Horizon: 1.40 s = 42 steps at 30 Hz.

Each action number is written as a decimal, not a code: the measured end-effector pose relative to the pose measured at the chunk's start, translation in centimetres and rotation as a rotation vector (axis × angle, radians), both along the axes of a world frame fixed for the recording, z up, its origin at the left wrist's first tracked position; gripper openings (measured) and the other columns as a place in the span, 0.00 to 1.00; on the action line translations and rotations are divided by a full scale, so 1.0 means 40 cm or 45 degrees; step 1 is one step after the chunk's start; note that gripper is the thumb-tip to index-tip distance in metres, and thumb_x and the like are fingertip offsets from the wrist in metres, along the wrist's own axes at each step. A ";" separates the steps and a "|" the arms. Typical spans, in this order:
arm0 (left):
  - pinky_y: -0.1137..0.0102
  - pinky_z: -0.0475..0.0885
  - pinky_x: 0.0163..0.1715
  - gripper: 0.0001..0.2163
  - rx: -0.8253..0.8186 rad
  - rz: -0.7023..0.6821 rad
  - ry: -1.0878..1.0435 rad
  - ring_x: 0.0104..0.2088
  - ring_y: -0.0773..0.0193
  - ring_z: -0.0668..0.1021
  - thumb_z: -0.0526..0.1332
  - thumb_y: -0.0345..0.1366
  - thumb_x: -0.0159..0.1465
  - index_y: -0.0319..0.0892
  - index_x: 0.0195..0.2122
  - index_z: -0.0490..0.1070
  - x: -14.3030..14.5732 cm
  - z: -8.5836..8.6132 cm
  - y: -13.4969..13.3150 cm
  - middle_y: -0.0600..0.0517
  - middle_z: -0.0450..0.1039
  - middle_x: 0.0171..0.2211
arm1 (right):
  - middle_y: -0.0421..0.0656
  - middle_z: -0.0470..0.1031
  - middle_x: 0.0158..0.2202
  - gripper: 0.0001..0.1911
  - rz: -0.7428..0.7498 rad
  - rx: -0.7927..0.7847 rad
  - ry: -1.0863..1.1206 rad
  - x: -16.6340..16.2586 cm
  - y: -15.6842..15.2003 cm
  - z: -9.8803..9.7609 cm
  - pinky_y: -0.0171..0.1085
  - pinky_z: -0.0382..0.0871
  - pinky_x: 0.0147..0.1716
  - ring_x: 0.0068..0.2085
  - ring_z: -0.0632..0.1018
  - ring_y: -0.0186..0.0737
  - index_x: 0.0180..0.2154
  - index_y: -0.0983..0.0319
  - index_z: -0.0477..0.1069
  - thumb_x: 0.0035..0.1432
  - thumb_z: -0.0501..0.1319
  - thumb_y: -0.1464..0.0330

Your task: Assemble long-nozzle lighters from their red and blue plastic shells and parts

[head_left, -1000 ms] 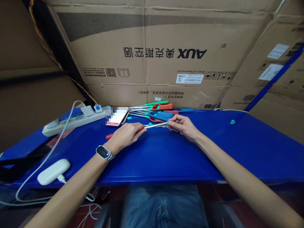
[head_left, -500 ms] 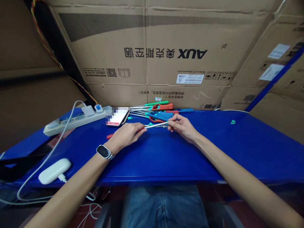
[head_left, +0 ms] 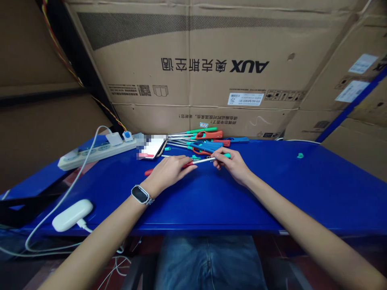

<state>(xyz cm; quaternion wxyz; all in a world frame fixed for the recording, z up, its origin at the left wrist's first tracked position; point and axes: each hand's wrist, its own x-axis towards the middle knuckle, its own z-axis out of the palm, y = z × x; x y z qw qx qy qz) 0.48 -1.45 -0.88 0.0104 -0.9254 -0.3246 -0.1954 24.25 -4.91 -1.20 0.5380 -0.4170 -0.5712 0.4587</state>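
A long-necked lighter with a red handle (head_left: 148, 172) and a silver metal tube (head_left: 206, 160) is held between my hands, low over the table. My left hand (head_left: 169, 171) is wrapped around its handle, hiding most of it, with the thumb stretched along the near side. At the tube's far end, my right hand (head_left: 230, 163) pinches with thumb and fingers. A green end piece (head_left: 227, 155) shows just past those fingertips; whether it is fixed to the tube I cannot tell. Small green and metal parts (head_left: 196, 157) lie just behind the tube.
Behind my hands lies a pile of lighters: green (head_left: 202, 130), orange (head_left: 209, 134) and blue (head_left: 211, 145). A phone (head_left: 154, 147) is left of it, near a power strip (head_left: 99, 154). A white device (head_left: 72, 215) sits front left; a green bit (head_left: 300, 155) lies right. Cardboard (head_left: 211, 36) stands behind.
The lighter and both hands have shifted slightly right in view. The green end piece now shows beyond my right fingertips, where before it was mostly covered.
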 end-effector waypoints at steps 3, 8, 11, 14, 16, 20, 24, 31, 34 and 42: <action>0.70 0.68 0.33 0.16 0.010 -0.001 0.007 0.34 0.59 0.79 0.51 0.45 0.73 0.41 0.41 0.74 -0.004 0.004 0.000 0.47 0.77 0.34 | 0.39 0.73 0.21 0.26 -0.050 0.003 -0.033 0.007 0.000 -0.001 0.35 0.64 0.24 0.22 0.71 0.34 0.34 0.60 0.72 0.51 0.63 0.43; 0.69 0.67 0.32 0.16 0.052 0.027 0.030 0.33 0.59 0.78 0.50 0.44 0.73 0.41 0.41 0.74 -0.019 0.010 0.008 0.47 0.77 0.34 | 0.36 0.60 0.15 0.31 -0.155 -0.067 -0.156 0.038 0.013 -0.014 0.33 0.51 0.17 0.17 0.61 0.30 0.22 0.60 0.62 0.54 0.57 0.39; 0.69 0.66 0.31 0.17 0.069 0.018 0.068 0.32 0.60 0.78 0.49 0.44 0.73 0.41 0.39 0.73 -0.029 0.006 0.014 0.48 0.76 0.33 | 0.34 0.51 0.15 0.33 -0.097 -0.040 -0.197 0.033 0.011 -0.022 0.33 0.46 0.17 0.18 0.55 0.29 0.18 0.59 0.56 0.54 0.57 0.38; 0.69 0.65 0.31 0.17 0.060 -0.016 0.069 0.31 0.61 0.77 0.48 0.44 0.74 0.41 0.38 0.72 -0.034 0.003 0.017 0.49 0.75 0.32 | 0.33 0.50 0.18 0.32 -0.026 0.006 -0.156 0.018 0.005 -0.026 0.33 0.47 0.17 0.19 0.54 0.29 0.21 0.58 0.54 0.54 0.56 0.38; 0.69 0.65 0.31 0.17 0.042 -0.032 0.061 0.30 0.62 0.76 0.48 0.44 0.73 0.41 0.36 0.71 -0.034 0.003 0.016 0.49 0.74 0.31 | 0.34 0.52 0.20 0.30 -0.003 0.037 -0.140 0.012 0.002 -0.026 0.32 0.51 0.17 0.20 0.56 0.29 0.24 0.58 0.56 0.55 0.57 0.39; 0.69 0.64 0.30 0.18 0.019 -0.036 0.078 0.28 0.61 0.75 0.48 0.44 0.74 0.41 0.32 0.69 -0.028 0.006 0.013 0.50 0.73 0.28 | 0.35 0.56 0.24 0.29 0.045 0.024 -0.068 0.012 0.004 -0.024 0.32 0.55 0.16 0.22 0.58 0.30 0.26 0.58 0.60 0.52 0.60 0.39; 0.69 0.64 0.31 0.18 0.056 0.018 0.129 0.31 0.60 0.77 0.47 0.45 0.74 0.41 0.33 0.69 -0.023 0.008 0.009 0.49 0.74 0.30 | 0.33 0.52 0.18 0.30 0.153 -0.193 0.037 0.011 0.007 -0.017 0.30 0.50 0.16 0.19 0.53 0.28 0.22 0.59 0.57 0.51 0.62 0.40; 0.68 0.64 0.29 0.18 0.122 0.118 0.231 0.30 0.59 0.77 0.47 0.44 0.74 0.41 0.34 0.70 -0.018 0.014 -0.002 0.49 0.75 0.31 | 0.29 0.48 0.16 0.31 0.170 -0.377 0.111 0.005 0.007 -0.016 0.28 0.48 0.15 0.18 0.51 0.26 0.22 0.59 0.55 0.50 0.64 0.42; 0.68 0.65 0.30 0.18 0.121 0.096 0.218 0.30 0.59 0.78 0.47 0.44 0.74 0.41 0.34 0.69 -0.023 0.014 -0.001 0.49 0.75 0.31 | 0.31 0.53 0.18 0.30 0.197 -0.252 0.059 0.015 0.008 -0.020 0.29 0.52 0.16 0.19 0.55 0.27 0.24 0.60 0.59 0.49 0.64 0.41; 0.69 0.66 0.30 0.17 0.107 0.023 0.155 0.32 0.59 0.79 0.47 0.44 0.74 0.41 0.37 0.71 -0.003 0.009 -0.002 0.49 0.76 0.32 | 0.31 0.53 0.13 0.28 0.253 -0.310 -0.008 0.013 0.007 -0.023 0.30 0.47 0.16 0.16 0.55 0.26 0.21 0.63 0.67 0.52 0.64 0.45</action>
